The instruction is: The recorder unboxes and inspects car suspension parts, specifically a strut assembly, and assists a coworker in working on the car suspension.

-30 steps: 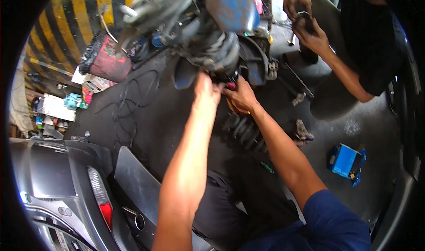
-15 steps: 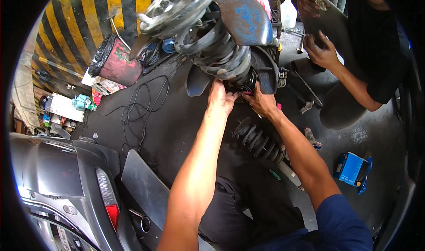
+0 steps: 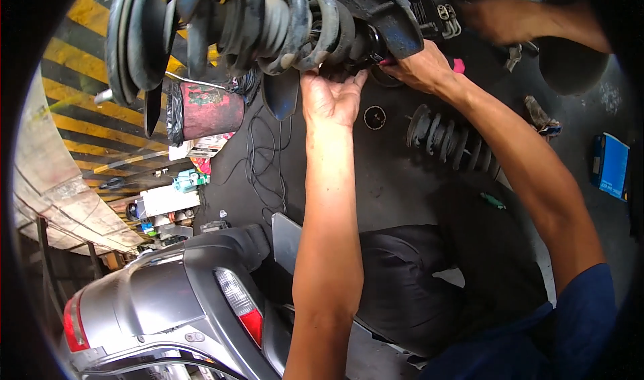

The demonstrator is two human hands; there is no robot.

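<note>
A worn strut with a thick grey coil spring [image 3: 325, 28] lies across the top of the view, held among blue-painted curved metal plates [image 3: 405, 39]. My left hand [image 3: 332, 98] is palm up beneath the spring's lower end. Its fingers curl up against the underside of the strut, tips partly hidden. My right hand [image 3: 424, 69] reaches under the right-hand plate to the strut's black lower end. Those fingers are bent and mostly hidden; a bit of pink shows at their tips, and what they grip cannot be made out.
Another spring strut [image 3: 446, 138] lies on the dark floor near a toothed ring [image 3: 375, 118] and a blue box [image 3: 610, 167]. Left are a red bin [image 3: 213, 110], a loose black cable [image 3: 253, 169] and a grey car [image 3: 127, 299]. A co-worker's blurred hand [image 3: 503, 19] is upper right.
My view has shifted, and the strut now appears farther left and more level. My left hand has turned palm up, apart from my right. The co-worker's hand has moved.
</note>
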